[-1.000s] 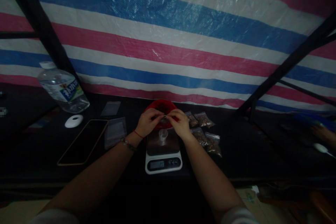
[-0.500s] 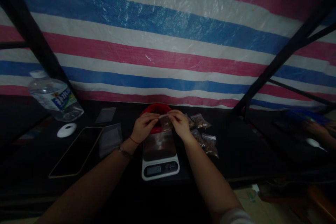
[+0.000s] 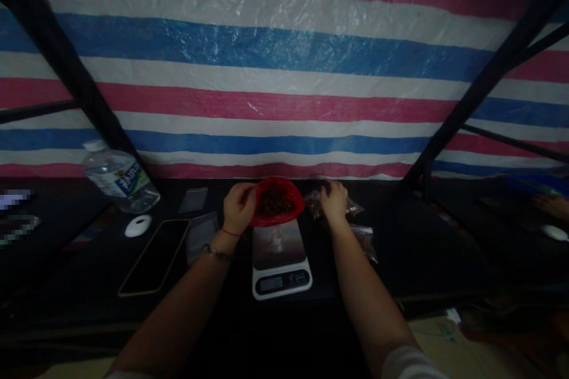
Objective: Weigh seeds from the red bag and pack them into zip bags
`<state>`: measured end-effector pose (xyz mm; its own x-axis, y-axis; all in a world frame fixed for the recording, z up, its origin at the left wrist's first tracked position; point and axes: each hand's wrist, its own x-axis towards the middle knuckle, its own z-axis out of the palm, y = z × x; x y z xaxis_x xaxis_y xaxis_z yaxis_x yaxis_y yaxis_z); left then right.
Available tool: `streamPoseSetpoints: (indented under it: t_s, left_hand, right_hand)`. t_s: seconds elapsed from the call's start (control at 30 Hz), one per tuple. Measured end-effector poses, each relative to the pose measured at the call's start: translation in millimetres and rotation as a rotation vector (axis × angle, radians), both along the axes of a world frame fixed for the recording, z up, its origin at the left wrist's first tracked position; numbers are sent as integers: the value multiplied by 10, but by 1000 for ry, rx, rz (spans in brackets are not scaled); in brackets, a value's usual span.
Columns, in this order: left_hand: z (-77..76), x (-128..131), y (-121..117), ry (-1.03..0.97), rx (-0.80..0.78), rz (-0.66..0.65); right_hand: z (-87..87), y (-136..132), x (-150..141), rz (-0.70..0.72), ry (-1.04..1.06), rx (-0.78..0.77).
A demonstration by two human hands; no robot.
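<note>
My left hand (image 3: 239,208) is closed at the left edge of a red bowl (image 3: 299,204), its fingertips against the rim. Small dark brown dried pieces (image 3: 274,200) fill the bowl, which stands just behind a white kitchen scale (image 3: 283,289). A small clear object (image 3: 277,238) shows on the scale's shiny platform. To the right, my right hand (image 3: 335,200) reaches over several small clear zip bags (image 3: 315,206) of brown pieces. Its thumb and forefinger look apart, and its other fingers are partly hidden. Another filled zip bag (image 3: 365,238) lies nearer me.
At left are flat empty zip bags (image 3: 201,235), a phone (image 3: 155,257), a white oval gadget (image 3: 137,225) and a large plastic bottle (image 3: 122,180). Behind the black table hangs a striped tarp (image 3: 284,89) between dark metal posts. Another person's hand (image 3: 551,204) shows at far right.
The filled zip bag that both hands held above the scale has left that spot. My right hand moved right to the pile of bags; my left hand went to the bowl. The view shifted slightly.
</note>
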<state>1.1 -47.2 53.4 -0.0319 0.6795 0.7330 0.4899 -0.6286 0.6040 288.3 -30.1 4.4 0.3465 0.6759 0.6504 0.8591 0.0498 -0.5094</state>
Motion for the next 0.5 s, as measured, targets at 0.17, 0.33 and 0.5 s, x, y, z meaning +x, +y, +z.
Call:
streamPoseSetpoints:
  t_s: [0.17, 0.33, 0.5]
  left_hand:
    - [363, -464, -54, 218, -203, 49]
    - [203, -1035, -362, 723, -492, 18]
    - [-142, -1213, -747, 922, -750, 82]
  right_hand:
    - [100, -58, -165, 223, -29, 76]
    - [155, -114, -264, 300, -4, 125]
    - [222, -177, -335, 393, 39, 159]
